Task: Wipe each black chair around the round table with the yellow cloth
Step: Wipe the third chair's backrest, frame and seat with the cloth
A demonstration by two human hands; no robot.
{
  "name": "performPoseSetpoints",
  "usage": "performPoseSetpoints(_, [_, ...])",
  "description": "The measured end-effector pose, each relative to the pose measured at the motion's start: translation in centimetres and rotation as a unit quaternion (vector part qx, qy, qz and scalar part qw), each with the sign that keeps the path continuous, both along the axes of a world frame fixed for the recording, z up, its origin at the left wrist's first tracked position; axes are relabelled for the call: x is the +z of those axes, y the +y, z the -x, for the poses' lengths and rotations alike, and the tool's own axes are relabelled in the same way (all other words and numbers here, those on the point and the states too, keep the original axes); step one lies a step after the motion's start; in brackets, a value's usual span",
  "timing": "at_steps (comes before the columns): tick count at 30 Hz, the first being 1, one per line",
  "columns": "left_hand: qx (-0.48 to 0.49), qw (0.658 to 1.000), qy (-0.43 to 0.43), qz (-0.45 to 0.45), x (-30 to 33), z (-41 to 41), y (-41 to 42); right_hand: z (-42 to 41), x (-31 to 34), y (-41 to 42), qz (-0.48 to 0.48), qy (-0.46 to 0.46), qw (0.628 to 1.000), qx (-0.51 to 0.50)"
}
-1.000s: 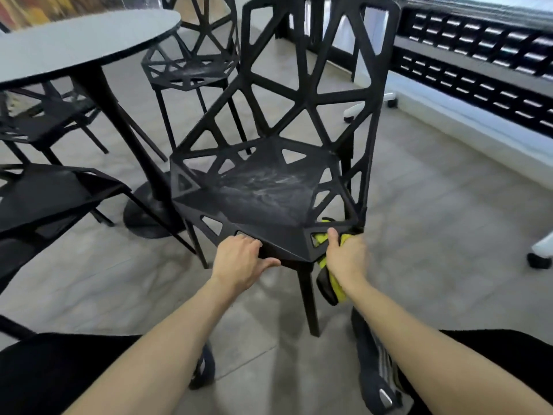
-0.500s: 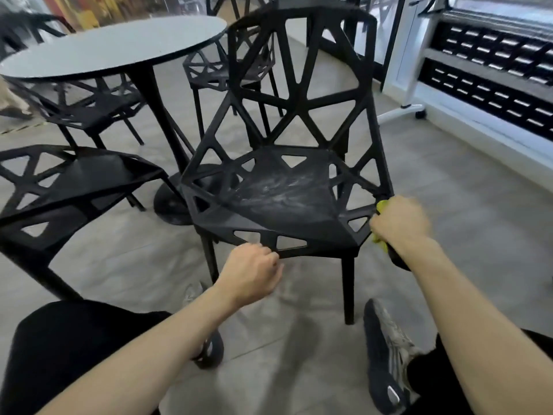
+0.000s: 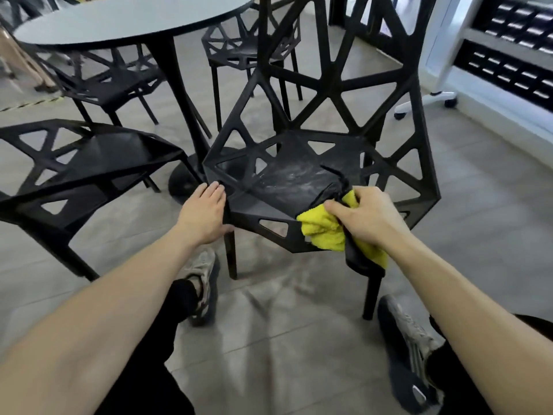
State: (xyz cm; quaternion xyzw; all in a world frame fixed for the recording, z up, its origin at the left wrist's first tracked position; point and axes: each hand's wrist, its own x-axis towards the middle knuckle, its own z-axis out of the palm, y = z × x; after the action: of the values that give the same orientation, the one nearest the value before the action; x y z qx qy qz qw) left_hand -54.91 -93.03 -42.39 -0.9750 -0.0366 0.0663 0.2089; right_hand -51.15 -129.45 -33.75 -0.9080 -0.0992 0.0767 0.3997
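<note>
A black lattice chair (image 3: 302, 163) stands right in front of me, its seat smeared with pale streaks. My right hand (image 3: 363, 218) is closed on the yellow cloth (image 3: 324, 230), which has a black part bunched with it, and presses it on the seat's front right edge. My left hand (image 3: 205, 212) grips the seat's front left corner, fingers on top and thumb under the rim. The round table (image 3: 119, 19) stands behind and to the left.
Another black chair (image 3: 83, 172) stands close on the left, with two more under the table's far side (image 3: 110, 82) and behind it (image 3: 239, 43). A white wheeled rack (image 3: 490, 61) lines the right. My shoes (image 3: 410, 348) rest on the grey tiled floor.
My right hand has brought the cloth from the chair's right side onto the seat's front right edge. My left hand shifted from the front rim to the front left corner. The view came closer.
</note>
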Motion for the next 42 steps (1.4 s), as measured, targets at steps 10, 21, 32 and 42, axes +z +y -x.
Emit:
performPoseSetpoints(10, [-0.090,0.995,-0.043,0.006,-1.3,-0.7,0.9,-3.3,0.8,3.1,-0.055,0.057,0.997,-0.013])
performPoseSetpoints(21, [-0.083,0.996,-0.015,-0.006,-0.3,7.3,-1.9,1.0,1.1,1.1,-0.125,0.163,0.978,0.024])
performPoseSetpoints(32, [0.050,0.913,0.040,0.403,6.8,12.6,-2.8,6.4,3.6,1.4,-0.248,0.226,0.933,0.130])
performPoseSetpoints(42, [0.048,0.558,-0.035,0.828,11.0,10.6,-8.1,8.0,3.1,1.2,-0.292,0.200,0.927,0.123])
